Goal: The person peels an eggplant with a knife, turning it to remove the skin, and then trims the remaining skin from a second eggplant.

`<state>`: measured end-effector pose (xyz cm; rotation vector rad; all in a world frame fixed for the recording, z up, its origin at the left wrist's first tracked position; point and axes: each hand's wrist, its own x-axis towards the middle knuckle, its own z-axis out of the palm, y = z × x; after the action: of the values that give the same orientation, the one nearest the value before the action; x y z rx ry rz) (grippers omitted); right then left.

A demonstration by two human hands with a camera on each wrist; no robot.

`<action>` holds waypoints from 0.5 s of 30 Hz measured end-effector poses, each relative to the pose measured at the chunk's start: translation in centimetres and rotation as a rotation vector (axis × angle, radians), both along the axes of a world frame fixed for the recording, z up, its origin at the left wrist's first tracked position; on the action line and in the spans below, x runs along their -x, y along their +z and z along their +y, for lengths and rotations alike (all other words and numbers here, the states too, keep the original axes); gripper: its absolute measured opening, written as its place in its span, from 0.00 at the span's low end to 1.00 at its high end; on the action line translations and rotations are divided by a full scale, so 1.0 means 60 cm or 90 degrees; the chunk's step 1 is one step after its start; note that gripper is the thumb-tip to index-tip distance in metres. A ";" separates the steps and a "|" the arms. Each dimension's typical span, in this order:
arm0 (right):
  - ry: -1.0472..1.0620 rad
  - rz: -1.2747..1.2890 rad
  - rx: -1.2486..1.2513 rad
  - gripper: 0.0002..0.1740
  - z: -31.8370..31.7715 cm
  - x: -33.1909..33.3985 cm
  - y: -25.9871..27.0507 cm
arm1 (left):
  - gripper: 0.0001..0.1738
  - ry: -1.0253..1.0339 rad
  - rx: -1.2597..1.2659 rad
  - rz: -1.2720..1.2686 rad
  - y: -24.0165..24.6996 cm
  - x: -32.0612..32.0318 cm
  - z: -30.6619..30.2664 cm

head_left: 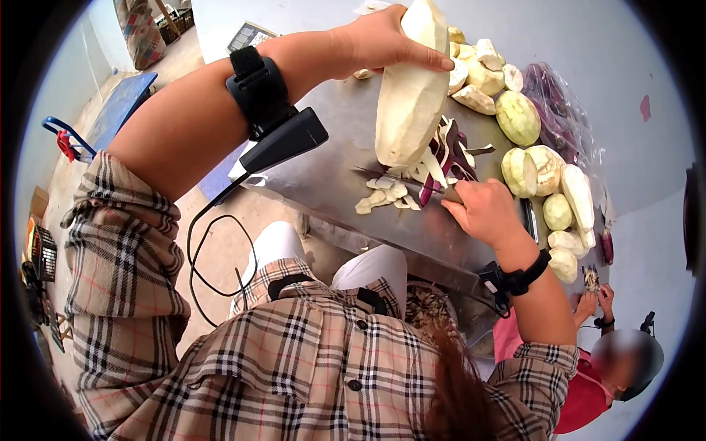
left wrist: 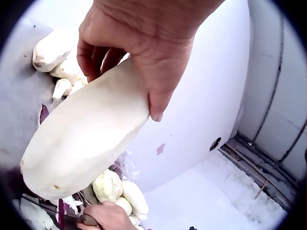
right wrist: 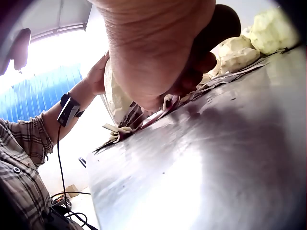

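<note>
The left hand (head_left: 382, 40) grips the upper end of a large peeled eggplant (head_left: 413, 110), thumb across its near side; in the left wrist view the same hand (left wrist: 139, 52) holds the pale eggplant (left wrist: 86, 134) tilted. Its lower end hangs over the metal table (head_left: 323, 140). The right hand (head_left: 485, 213) grips a knife by its handle (head_left: 451, 195), low over the table, the thin blade (head_left: 379, 175) pointing left below the eggplant. Purple and white peelings (head_left: 448, 158) lie beside the blade, with pale peel pieces (head_left: 386, 195) nearer the table's edge.
Peeled eggplants (head_left: 518, 117) lie along the right and far side of the table, beside a clear plastic bag of purple eggplants (head_left: 551, 110). Another person in red (head_left: 581, 397) works at the lower right. A bin of peelings (head_left: 430, 305) stands below the table's edge.
</note>
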<state>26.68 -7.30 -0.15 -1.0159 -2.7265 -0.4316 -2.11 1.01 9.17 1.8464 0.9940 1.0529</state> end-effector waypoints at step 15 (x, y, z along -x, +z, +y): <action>0.008 0.012 -0.076 0.19 -0.017 -0.010 0.019 | 0.34 -0.032 0.184 -0.247 -0.029 -0.008 0.000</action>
<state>27.31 -8.30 0.99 -0.9670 -2.6529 -0.5710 -1.63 1.04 7.41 1.3611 0.8135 1.1181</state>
